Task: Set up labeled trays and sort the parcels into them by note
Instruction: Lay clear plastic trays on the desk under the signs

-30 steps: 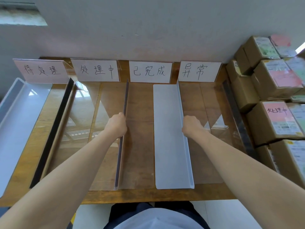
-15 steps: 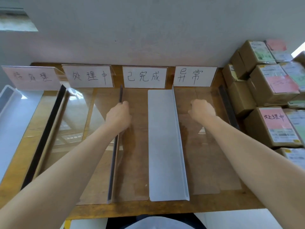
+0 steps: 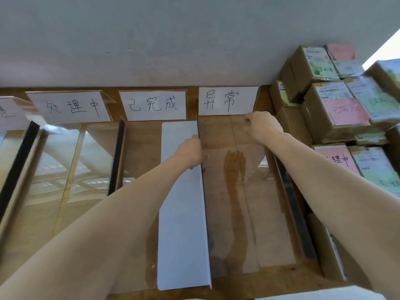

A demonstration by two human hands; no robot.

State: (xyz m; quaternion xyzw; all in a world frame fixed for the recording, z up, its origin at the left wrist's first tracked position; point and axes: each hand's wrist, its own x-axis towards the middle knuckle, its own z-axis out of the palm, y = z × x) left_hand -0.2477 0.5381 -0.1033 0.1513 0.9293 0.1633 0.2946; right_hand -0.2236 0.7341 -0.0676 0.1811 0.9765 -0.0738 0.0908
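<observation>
Four clear trays lie side by side on the wooden table [image 3: 238,287], with handwritten label cards standing behind them: 处理中 [image 3: 71,107], 已完成 [image 3: 152,105] and 异常 [image 3: 225,100]. My left hand [image 3: 190,152] grips the upright wall between the white-lined tray [image 3: 181,213] and the rightmost clear tray [image 3: 270,213]. My right hand [image 3: 263,126] is at that clear tray's far end, just below the 异常 card, with its fingers curled over the rear edge. Stacked cardboard parcels [image 3: 313,118] with pink and green notes sit to the right.
A clear tray with a black-edged wall [image 3: 116,156] lies left of the white-lined one, and another black-edged wall [image 3: 19,161] shows at the far left. A grey wall [image 3: 173,40] rises behind the cards. The parcel stack crowds the table's right edge.
My left hand left the black-edged wall and moved right to the white-lined tray's wall. My right hand went farther back, up to the 异常 card. The view shifted right and closer.
</observation>
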